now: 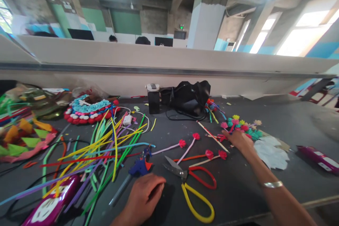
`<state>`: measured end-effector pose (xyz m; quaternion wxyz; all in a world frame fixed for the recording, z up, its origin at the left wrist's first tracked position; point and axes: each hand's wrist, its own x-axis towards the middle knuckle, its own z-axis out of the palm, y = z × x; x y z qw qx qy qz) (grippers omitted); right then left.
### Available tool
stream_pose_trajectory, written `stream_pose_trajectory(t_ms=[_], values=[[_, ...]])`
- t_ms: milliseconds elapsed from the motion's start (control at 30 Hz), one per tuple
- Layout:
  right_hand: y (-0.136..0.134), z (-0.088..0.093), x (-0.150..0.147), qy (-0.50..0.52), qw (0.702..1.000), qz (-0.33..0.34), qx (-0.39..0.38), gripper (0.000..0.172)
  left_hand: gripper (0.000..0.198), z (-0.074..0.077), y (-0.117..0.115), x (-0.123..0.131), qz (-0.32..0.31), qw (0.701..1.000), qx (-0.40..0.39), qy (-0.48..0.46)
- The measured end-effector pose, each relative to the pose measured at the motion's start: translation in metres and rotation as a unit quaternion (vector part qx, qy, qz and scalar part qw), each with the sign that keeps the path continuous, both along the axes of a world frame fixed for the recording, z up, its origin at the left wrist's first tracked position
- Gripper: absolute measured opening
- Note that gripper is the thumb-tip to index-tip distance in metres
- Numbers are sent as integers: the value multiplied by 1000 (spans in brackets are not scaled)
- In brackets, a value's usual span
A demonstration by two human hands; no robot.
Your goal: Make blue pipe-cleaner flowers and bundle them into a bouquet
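Observation:
My right hand (240, 142) reaches over a bunch of pipe-cleaner flowers (254, 133) in pink, yellow and teal. Its fingers are closed on the bunch's near-left side, partly hiding the stems. Loosely curled, my left hand (144, 196) rests on the dark table, with nothing visible in it. Just beyond it lies a blue glue gun (140, 165) with a clear glue stick in its back. Scissors (182, 174) with one red and one yellow handle lie spread to its right. Several single flowers (196, 136) with pink-red heads and pipe-cleaner stems lie past the scissors.
Loose coloured pipe cleaners (106, 148) cover the left side, near a purple case (53, 201). A black bag (186, 99) and a black phone-like block (154, 102) stand by the partition. White paper (271, 152) and another purple case (317, 159) lie right.

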<state>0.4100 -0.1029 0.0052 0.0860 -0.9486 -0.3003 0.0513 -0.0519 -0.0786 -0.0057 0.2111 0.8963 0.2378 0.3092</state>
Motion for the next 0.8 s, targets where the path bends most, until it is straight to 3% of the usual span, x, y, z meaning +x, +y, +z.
stream_pose_trajectory(t_ms=[133,300,500,600,800], values=[[10,-5,2,24,999,-24,-25,45,14,-1,0,0,4,1000,3,8],[2,-9,8,25,1000,-10,-6,32,13,-2,0,-1,4,1000,14,4],[-6,3,13,-40,998,-1,54,40,14,-1,0,-1,3,1000,26,4],[7,19,13,-76,994,-1,83,47,13,0,1,0,5,999,34,1],[60,43,18,-88,989,39,111,48,10,-3,5,-1,5,998,57,-17]])
